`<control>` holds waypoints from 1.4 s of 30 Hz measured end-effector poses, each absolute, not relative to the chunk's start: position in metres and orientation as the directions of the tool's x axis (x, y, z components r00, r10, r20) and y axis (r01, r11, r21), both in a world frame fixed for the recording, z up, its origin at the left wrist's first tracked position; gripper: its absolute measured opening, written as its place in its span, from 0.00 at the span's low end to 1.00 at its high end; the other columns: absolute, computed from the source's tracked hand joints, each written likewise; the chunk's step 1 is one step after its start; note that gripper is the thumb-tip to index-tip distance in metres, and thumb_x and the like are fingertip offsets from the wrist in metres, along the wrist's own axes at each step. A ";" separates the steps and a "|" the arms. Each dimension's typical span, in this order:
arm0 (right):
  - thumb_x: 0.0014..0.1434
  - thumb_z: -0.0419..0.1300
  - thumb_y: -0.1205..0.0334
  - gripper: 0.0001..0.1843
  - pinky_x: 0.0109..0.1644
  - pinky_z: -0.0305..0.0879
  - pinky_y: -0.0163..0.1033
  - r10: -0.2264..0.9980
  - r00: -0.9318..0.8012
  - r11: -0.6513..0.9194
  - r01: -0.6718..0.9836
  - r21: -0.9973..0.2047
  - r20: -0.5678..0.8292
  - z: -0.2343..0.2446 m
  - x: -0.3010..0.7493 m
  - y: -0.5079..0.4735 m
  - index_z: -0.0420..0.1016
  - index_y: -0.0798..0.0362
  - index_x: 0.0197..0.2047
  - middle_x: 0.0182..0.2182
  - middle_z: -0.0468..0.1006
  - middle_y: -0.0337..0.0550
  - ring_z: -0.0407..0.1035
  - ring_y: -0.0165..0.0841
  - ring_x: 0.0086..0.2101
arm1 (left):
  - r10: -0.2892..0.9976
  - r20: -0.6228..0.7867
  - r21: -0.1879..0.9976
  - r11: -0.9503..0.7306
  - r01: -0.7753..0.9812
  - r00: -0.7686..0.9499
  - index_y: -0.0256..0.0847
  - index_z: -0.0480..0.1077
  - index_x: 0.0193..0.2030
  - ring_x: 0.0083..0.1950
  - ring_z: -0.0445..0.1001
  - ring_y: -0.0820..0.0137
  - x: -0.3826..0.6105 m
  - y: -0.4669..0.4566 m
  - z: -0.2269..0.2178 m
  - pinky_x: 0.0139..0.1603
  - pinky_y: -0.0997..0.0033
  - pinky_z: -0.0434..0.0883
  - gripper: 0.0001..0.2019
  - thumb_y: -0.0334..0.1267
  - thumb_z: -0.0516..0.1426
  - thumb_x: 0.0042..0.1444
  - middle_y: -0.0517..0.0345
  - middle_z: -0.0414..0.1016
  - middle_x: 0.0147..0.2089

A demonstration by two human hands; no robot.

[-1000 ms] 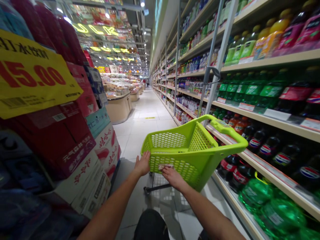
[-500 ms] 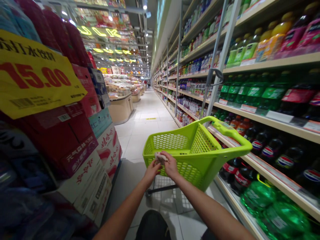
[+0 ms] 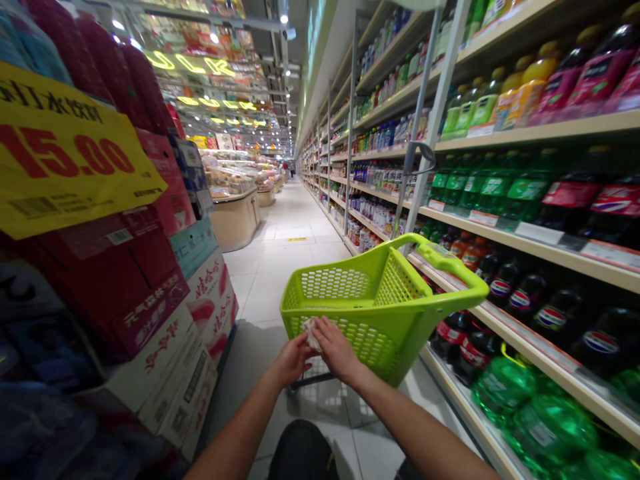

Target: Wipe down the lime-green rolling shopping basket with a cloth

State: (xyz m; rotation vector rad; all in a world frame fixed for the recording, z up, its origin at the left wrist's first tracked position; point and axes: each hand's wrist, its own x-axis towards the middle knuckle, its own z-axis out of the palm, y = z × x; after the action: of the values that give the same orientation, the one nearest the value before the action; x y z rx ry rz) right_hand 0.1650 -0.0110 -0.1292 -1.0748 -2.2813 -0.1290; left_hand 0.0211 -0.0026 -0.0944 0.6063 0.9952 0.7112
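A lime-green plastic shopping trolley (image 3: pixel 400 293) stands in the aisle in front of me, its handle toward the right-hand shelves. My left hand (image 3: pixel 291 361) and my right hand (image 3: pixel 336 350) meet at its near wall. Both close on a small crumpled white cloth or tissue (image 3: pixel 311 333) pressed against the mesh just below the rim.
Stacked red and white drink cartons (image 3: pixel 165 313) with a yellow 15.00 price sign (image 3: pixel 65 163) fill the left. Shelves of soda bottles (image 3: pixel 525 200) line the right. The tiled aisle (image 3: pixel 295 233) runs straight ahead past a round display counter (image 3: pixel 235 213).
My left hand left the trolley's corner and joined the right hand on the white cloth. The cloth first rose to the rim, then came back down onto the near wall.
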 end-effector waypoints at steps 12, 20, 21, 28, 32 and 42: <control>0.59 0.48 0.68 0.14 0.58 0.53 0.50 0.557 -0.615 0.697 0.711 0.089 0.558 -0.114 0.131 0.041 0.69 0.55 0.47 0.54 0.64 0.48 0.49 0.36 0.58 | 0.973 -0.142 0.832 0.217 0.510 -0.183 0.33 0.59 0.54 0.57 0.63 0.62 -0.030 0.034 -0.087 0.54 0.60 0.60 0.21 0.33 0.45 0.52 0.44 0.65 0.56; 0.61 0.46 0.67 0.16 0.58 0.53 0.50 0.537 -0.621 0.703 0.704 0.104 0.571 -0.134 0.151 0.023 0.66 0.53 0.51 0.55 0.63 0.46 0.47 0.36 0.59 | 0.987 0.146 0.354 -0.116 0.928 0.068 0.27 0.51 0.60 0.65 0.46 0.68 -0.017 0.033 -0.086 0.62 0.66 0.50 0.30 0.23 0.44 0.46 0.44 0.48 0.64; 0.61 0.46 0.68 0.17 0.59 0.51 0.51 0.529 -0.584 0.682 0.724 0.100 0.616 -0.126 0.157 0.025 0.65 0.53 0.52 0.56 0.62 0.46 0.45 0.36 0.60 | 0.986 0.129 0.300 -0.139 0.944 0.104 0.28 0.49 0.61 0.65 0.44 0.67 -0.011 0.033 -0.083 0.62 0.63 0.51 0.30 0.23 0.44 0.47 0.45 0.46 0.65; 0.59 0.49 0.68 0.14 0.56 0.58 0.45 0.644 -0.610 0.645 0.757 0.101 0.461 -0.160 0.214 -0.005 0.71 0.52 0.46 0.50 0.70 0.46 0.56 0.33 0.55 | 0.963 0.054 0.069 -0.268 0.961 0.265 0.31 0.45 0.63 0.66 0.40 0.63 0.024 0.026 -0.082 0.60 0.48 0.47 0.32 0.24 0.43 0.47 0.47 0.40 0.66; 0.60 0.47 0.71 0.19 0.58 0.53 0.51 0.623 -0.517 0.601 0.797 0.065 0.587 -0.147 0.234 -0.013 0.64 0.50 0.54 0.55 0.63 0.47 0.47 0.34 0.59 | 0.960 0.115 0.023 -0.260 0.965 0.256 0.31 0.44 0.63 0.66 0.40 0.62 0.034 0.024 -0.088 0.61 0.47 0.46 0.34 0.23 0.43 0.46 0.47 0.40 0.66; 0.59 0.46 0.71 0.19 0.55 0.58 0.49 0.652 -0.489 0.530 0.840 0.112 0.580 -0.164 0.265 -0.035 0.66 0.51 0.52 0.52 0.67 0.46 0.52 0.35 0.57 | 0.884 0.164 0.004 -0.444 0.896 0.438 0.33 0.43 0.63 0.67 0.37 0.65 0.078 0.015 -0.094 0.62 0.48 0.40 0.36 0.25 0.44 0.43 0.52 0.38 0.67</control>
State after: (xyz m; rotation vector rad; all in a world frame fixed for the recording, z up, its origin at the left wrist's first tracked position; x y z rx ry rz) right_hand 0.2647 -0.0345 -0.1636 -1.2132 -2.2974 -0.5321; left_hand 0.0778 0.0150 -0.0938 2.7336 1.6964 0.2286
